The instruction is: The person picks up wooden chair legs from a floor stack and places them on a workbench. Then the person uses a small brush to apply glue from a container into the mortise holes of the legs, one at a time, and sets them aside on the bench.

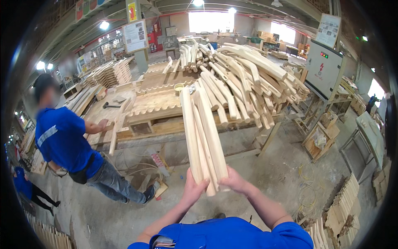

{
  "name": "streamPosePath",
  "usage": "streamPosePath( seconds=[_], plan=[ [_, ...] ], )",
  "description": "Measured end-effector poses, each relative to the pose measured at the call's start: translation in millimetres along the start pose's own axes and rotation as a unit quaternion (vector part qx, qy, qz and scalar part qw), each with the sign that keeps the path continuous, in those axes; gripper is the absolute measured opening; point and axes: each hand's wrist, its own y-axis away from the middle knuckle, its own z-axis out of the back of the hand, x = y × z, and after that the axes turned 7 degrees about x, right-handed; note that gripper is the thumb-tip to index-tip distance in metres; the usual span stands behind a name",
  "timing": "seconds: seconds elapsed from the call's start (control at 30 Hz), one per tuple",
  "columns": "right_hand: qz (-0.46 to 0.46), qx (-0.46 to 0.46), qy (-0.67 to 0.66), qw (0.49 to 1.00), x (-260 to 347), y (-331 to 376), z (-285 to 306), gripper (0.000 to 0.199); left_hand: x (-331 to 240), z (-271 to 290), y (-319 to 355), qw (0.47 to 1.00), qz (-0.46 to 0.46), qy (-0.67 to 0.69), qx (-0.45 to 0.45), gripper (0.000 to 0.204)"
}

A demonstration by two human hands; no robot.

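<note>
Between my hands I carry a bundle of several long, pale wooden pieces [209, 139], smooth and rounded at their edges. My left hand [195, 186] is closed round the near end of the bundle on its left side, thumb on top. On the right side, my right hand [233, 181] grips the same end. The pieces point away from me, and their far ends reach in front of a large heap of shaped wooden pieces [244, 79] on the workbench. Whether those far ends touch the bench or the heap I cannot tell.
A scalloped wooden rack [153, 103] runs along the workbench, with a hammer [111, 105] lying left of it. A co-worker in blue [68, 137] stands at the left, one hand on a wooden piece. Hoses [306, 191] lie on the floor; a grey electrical cabinet [325, 70] stands right.
</note>
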Motion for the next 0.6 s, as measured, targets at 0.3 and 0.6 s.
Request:
streamPosePath(
  seconds=[0.3,0.6],
  plan=[
    [-0.099,-0.118,0.126,0.98,81.9,-157.6,186.2,0.064,6.6,-5.2,-291.7,0.989,0.047,0.102,0.099,0.058],
    [-0.154,-0.31,0.679,0.647,149.4,-277.3,313.5,0.059,30.6,7.4,-503.3,0.855,-0.072,-0.47,0.206,0.094]
  ],
)
